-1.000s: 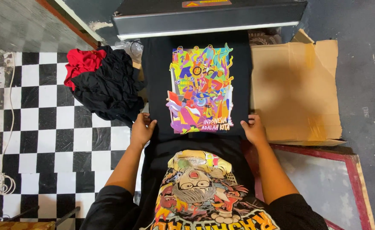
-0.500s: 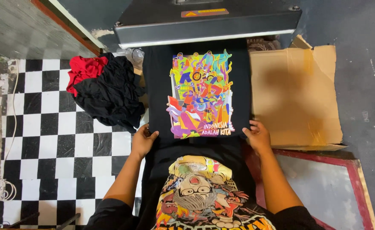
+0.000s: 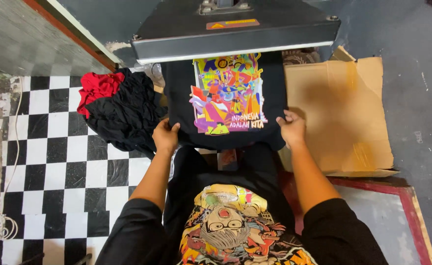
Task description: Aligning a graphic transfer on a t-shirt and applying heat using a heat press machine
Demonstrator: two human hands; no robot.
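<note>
Black T-shirt (image 3: 181, 105) with a multicoloured print (image 3: 228, 93) lies flat on the lower platen of the heat press, far end tucked under the raised upper plate (image 3: 235, 27). Left hand (image 3: 166, 136) closed on the near left corner of the cloth, fingers curled over the edge; right hand (image 3: 291, 128) closed likewise on the near right corner. Judgement: light, limp cotton with no stiffness, so it will sag or wrinkle between the two holds unless kept taut. Corners and hem are the sensible places to grip; the printed area is best left untouched.

Surroundings: heap of black garments (image 3: 122, 113) with a red one (image 3: 95, 88) on top, just left of the platen, over checkered floor tiles (image 3: 49, 162). Flattened cardboard box (image 3: 346, 113) just to the right; red-framed screen (image 3: 402, 216) below it. Upper plate overhangs the shirt's far end.
</note>
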